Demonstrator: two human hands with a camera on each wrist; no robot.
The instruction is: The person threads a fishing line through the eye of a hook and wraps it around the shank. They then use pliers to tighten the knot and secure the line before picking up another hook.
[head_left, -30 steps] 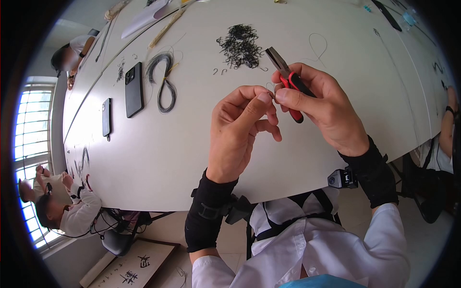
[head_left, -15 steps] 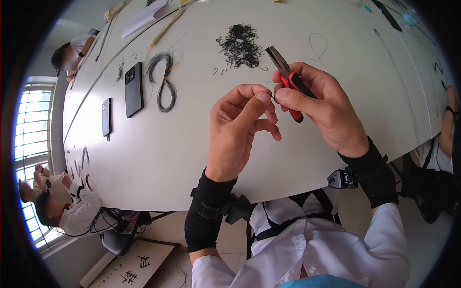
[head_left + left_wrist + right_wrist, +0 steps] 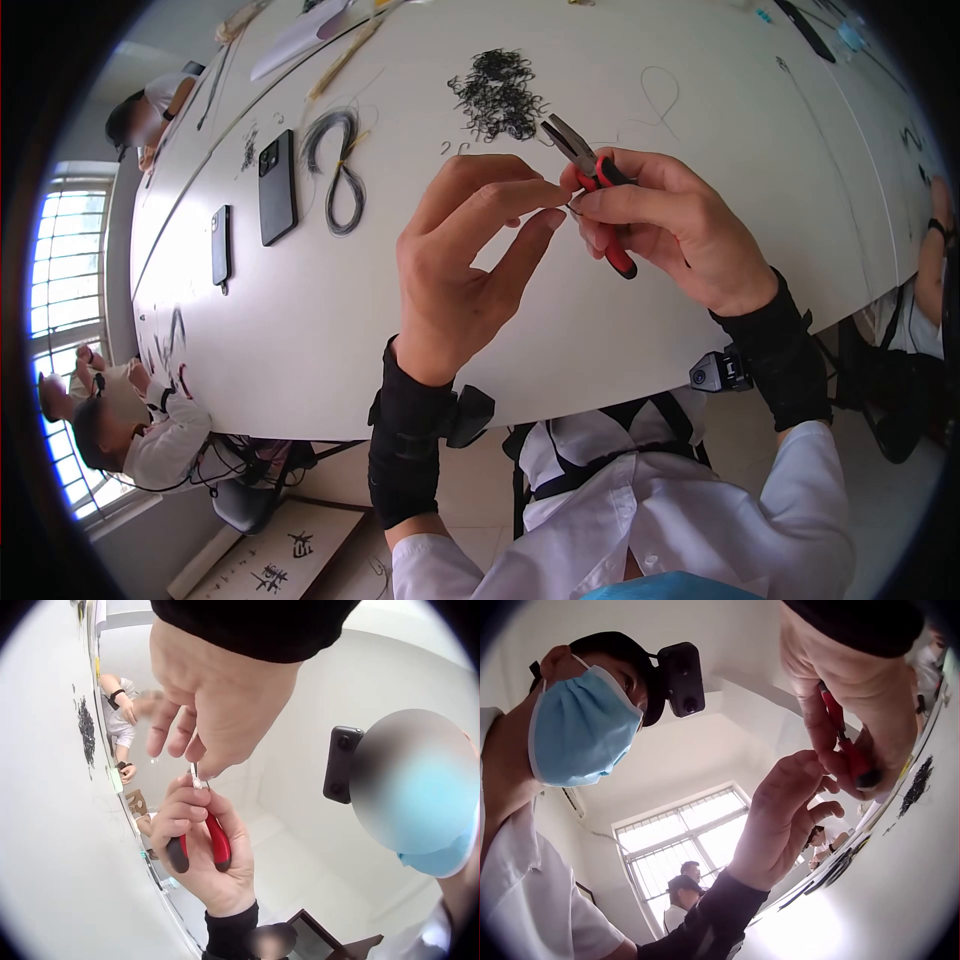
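Observation:
My right hand [image 3: 680, 225] holds red-and-black handled pliers [image 3: 576, 145] against its palm, metal nose pointing away from me. Its thumb and forefinger pinch a small dark hook [image 3: 573, 209], mostly covered by the fingertips. Right beside them are the fingertips of my left hand [image 3: 465, 255], the thumb and forefinger bent toward each other. Whether they pinch a thin line there I cannot tell. In the left wrist view the pliers' handles [image 3: 220, 844] stick out of the right hand's grip. A pile of black fishing hooks [image 3: 497, 95] lies on the table beyond the hands.
Left of the hooks lie a tied bundle of grey line [image 3: 345, 170] and two phones, the larger phone [image 3: 279, 188] nearer. A thin line loop [image 3: 660, 95] rests on the white table [image 3: 330, 330] at right. Other people sit around the table.
My left hand has turned and shifted left, its wrist lifting outward and the thumb and forefinger drawing apart. My right hand has tilted slightly, with the pliers still in its grip.

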